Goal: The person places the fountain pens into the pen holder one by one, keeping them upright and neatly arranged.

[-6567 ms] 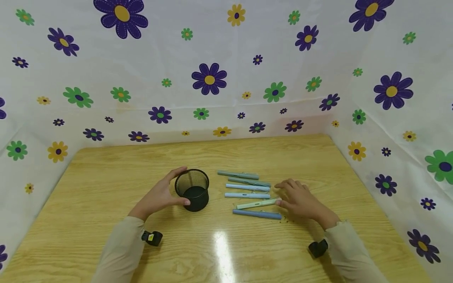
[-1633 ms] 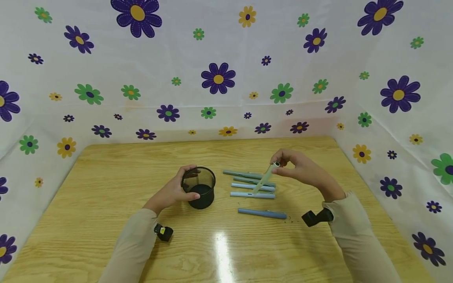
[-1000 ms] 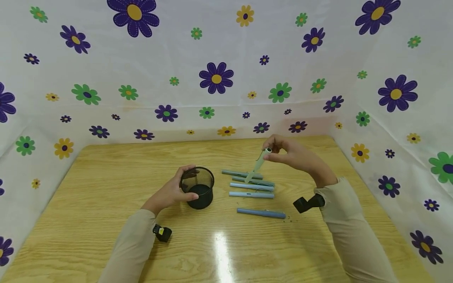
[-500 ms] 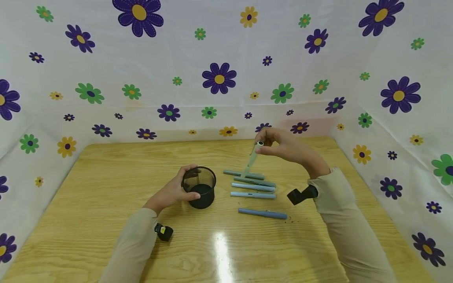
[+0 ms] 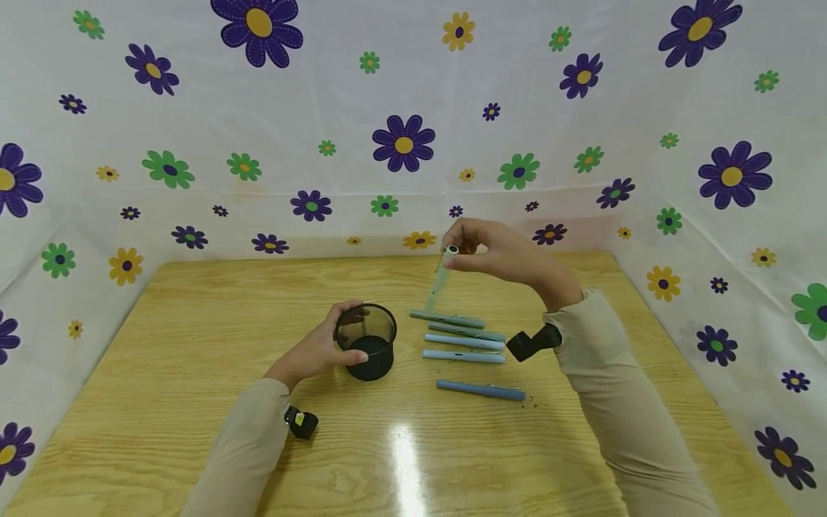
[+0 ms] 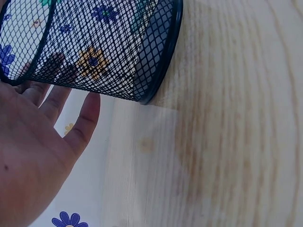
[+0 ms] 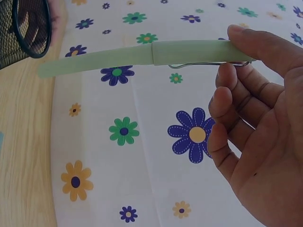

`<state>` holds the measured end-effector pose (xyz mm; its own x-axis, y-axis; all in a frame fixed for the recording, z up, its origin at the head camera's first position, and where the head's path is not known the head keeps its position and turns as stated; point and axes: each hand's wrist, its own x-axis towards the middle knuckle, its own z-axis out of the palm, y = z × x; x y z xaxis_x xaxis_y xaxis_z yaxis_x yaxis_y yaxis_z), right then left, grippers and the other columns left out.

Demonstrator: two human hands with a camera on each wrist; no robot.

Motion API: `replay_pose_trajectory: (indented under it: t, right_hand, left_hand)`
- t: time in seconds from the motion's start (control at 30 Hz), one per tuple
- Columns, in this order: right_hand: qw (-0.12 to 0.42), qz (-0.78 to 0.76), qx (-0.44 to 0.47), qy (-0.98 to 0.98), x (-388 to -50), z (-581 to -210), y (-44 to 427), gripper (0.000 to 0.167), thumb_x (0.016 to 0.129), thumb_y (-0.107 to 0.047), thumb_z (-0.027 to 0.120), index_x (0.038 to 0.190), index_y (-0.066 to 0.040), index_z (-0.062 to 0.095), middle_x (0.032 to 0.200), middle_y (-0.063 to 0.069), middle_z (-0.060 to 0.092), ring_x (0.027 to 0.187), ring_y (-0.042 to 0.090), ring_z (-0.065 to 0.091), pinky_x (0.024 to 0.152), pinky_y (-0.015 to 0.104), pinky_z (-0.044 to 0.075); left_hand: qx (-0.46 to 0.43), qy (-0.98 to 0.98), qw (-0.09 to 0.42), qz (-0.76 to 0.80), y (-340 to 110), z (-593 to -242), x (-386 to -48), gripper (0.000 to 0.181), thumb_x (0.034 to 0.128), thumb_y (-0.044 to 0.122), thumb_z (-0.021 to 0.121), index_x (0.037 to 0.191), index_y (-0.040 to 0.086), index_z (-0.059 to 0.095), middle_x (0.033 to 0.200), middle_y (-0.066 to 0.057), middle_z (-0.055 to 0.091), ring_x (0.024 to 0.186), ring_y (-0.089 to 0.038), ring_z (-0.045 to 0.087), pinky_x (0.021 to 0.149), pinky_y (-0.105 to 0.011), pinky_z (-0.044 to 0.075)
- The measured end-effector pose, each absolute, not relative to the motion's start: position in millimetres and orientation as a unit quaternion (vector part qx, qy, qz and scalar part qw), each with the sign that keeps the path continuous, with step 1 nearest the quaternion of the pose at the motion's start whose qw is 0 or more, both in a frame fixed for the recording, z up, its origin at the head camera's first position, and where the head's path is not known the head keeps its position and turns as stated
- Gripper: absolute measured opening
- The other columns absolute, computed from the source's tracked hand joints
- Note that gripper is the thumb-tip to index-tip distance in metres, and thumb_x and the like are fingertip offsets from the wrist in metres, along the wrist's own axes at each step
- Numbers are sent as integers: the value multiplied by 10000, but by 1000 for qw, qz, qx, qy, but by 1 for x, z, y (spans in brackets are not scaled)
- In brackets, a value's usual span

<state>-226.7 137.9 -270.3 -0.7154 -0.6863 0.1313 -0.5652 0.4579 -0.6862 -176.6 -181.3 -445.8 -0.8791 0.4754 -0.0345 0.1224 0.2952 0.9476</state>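
Over the far part of the tabletop [image 5: 226, 345], right of its middle, I hold the pale green pen [image 5: 440, 281] up on end. Its long axis runs steeply, leaning a little: the clip end is uppermost, its round end turned up toward my head, and the plain end points down and slightly toward the left edge. Thumb and fingertips of my right hand [image 5: 500, 251] pinch it near the top, beside the clip.

Nearer to me and to the left, the black mesh cup [image 5: 382, 361] stands upright, mouth up. My left hand [image 5: 321, 350] is curved round its left side, thumb on the near wall.

Right of the cup lie a grey-green pen [image 5: 446, 318], a teal pen [image 5: 465, 331] and two light blue pens [image 5: 461, 356], close together, lengthwise roughly along the far edge. A darker blue pen [image 5: 481, 389] lies apart, nearer me, with dark specks [image 5: 531, 401] off its right end.

White flowered cloth [image 5: 271, 108] rises beyond the far edge and at the left and right edges.
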Motion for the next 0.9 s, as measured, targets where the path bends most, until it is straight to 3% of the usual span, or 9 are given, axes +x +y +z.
replay_pose_trajectory:
  t: [0.9]
  right_hand:
    - [132,-431,-389,804,-229,-281,90,159,906,-73,643,1041,-20,579,859,29,593,775,198,574,768,291,475]
  left_hand:
    - [195,780,157,574,-181,-449,-179,968,801,292,790,1519,152,157,1518,-132,342,1395,-361,333,1136,-596,208]
